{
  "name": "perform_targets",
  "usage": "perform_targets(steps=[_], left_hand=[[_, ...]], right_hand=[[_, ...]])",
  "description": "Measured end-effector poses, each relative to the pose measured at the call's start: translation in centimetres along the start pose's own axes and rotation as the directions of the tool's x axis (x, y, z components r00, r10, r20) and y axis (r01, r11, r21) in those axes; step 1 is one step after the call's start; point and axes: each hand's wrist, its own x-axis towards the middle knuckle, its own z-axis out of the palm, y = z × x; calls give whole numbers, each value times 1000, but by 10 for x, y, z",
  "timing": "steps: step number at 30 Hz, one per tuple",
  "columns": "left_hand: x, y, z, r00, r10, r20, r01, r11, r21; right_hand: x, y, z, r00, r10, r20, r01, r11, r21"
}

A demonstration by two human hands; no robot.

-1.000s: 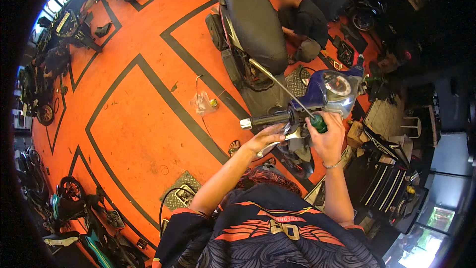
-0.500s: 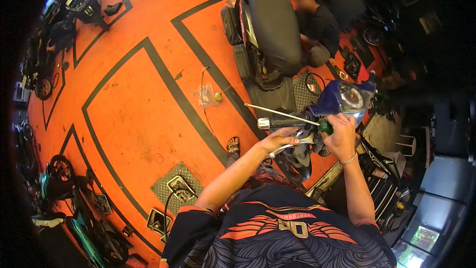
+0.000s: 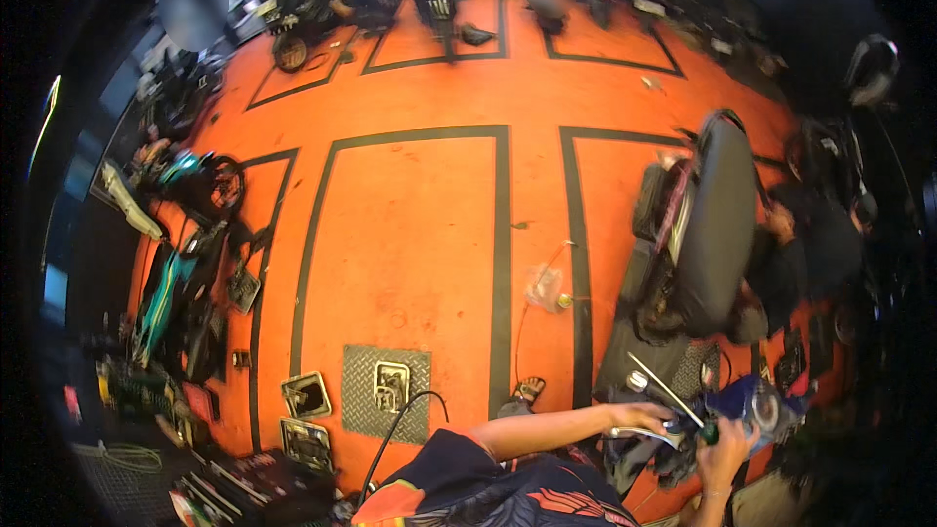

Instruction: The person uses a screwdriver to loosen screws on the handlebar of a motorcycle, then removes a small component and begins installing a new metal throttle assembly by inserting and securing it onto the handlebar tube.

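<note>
At the lower right, my right hand is closed round the green handle of a screwdriver, whose long shaft points up and left. Just left of it, my left hand has its fingers closed on a silver hand lever below the handlebar. The lever's inner end is hidden by my hands. The handlebar grip with its shiny end lies beyond the fingers. Right of both hands is the scooter's blue front cover with a round speedometer. Its long black seat stretches away from me.
A person in dark clothes crouches right of the seat. A clear plastic bag lies on the orange floor. Left of me, a metal plate bears a part, beside trays. A teal motorcycle stands at left.
My view has swung left and up, so hands and scooter now appear lower and farther right. Both hands keep their holds on the lever and the screwdriver.
</note>
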Motion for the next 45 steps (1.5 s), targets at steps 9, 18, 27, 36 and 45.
perform_targets(steps=[9,18,27,36,45], left_hand=[[11,-9,-1,992,86,96,-72,987,-142],[13,-11,-8,997,26,75,-13,985,-172],[-8,-9,-1,995,-103,17,104,959,-262],[-18,44,12,984,-175,-29,161,951,-264],[-12,33,15,995,-10,96,35,963,-266]], right_hand=[[13,-12,-24,993,-72,93,72,997,5],[11,-13,-42,966,-213,150,210,977,33],[-48,-24,-78,819,573,27,-287,369,884],[-101,14,-104,863,490,-122,140,-2,990],[-107,45,-113,802,564,-198,-269,637,722]])
